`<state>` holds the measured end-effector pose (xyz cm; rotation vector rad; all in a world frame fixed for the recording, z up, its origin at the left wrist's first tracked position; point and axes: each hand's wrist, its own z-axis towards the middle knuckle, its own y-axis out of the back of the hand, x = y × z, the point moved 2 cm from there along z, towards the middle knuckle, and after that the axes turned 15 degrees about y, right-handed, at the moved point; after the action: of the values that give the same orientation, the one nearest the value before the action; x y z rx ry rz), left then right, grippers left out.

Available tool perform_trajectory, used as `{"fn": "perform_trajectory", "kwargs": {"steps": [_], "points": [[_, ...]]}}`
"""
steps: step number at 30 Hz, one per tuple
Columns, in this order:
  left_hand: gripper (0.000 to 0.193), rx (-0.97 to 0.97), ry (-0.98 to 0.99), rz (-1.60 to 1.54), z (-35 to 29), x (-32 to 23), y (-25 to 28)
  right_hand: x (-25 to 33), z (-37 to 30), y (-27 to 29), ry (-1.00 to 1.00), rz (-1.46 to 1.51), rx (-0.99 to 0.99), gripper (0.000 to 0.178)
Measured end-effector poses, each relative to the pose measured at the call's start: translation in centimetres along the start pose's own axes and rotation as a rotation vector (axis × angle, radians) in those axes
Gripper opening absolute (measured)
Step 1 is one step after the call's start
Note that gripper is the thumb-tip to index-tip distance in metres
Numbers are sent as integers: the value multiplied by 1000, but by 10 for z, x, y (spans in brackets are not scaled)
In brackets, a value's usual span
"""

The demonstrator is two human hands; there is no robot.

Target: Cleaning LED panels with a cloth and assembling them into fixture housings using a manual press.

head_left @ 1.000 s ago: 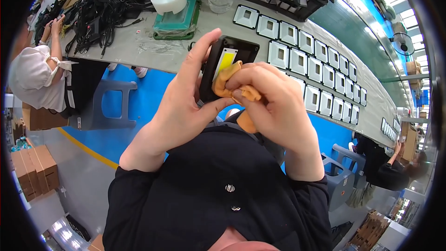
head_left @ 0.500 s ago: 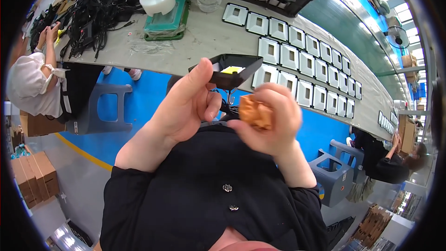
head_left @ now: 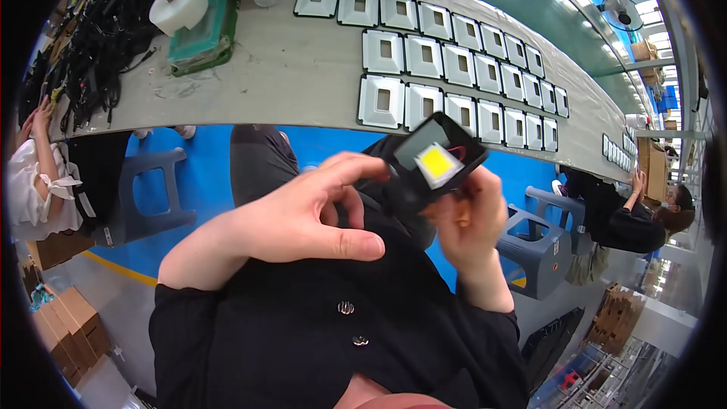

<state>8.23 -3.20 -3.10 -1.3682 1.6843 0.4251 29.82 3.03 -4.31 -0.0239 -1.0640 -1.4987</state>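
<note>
A black LED floodlight housing [head_left: 415, 153] is held up in front of me, tilted so its inside shows. Within it sit a yellow LED chip [head_left: 439, 163] on a white plate and a short red wire. My right hand [head_left: 478, 231] grips the housing from below at its right side. Between that hand and the housing, part of a crumpled orange cloth [head_left: 457, 212] shows. My left hand [head_left: 303, 216] is open at the housing's left edge, thumb stretched away from the curved fingers; whether the fingertips touch is hard to see.
Rows of white-and-black frames [head_left: 424, 57] lie on the grey table [head_left: 265, 76]. At left stand a green device with a white round head [head_left: 179, 6] and a heap of black cables [head_left: 79, 53]. Co-workers sit at both sides; grey stools [head_left: 155, 189] stand below.
The housing has passed from my left hand to my right, moving right and turning its inside toward me. My left hand has let go. The view has shifted to the right.
</note>
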Motion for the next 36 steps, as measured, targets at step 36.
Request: {"fn": "perform_trajectory", "kwargs": {"steps": [36], "points": [[81,-994,-420,924,53,54,110,4,108,-34,-465,-437,1055,27]]}}
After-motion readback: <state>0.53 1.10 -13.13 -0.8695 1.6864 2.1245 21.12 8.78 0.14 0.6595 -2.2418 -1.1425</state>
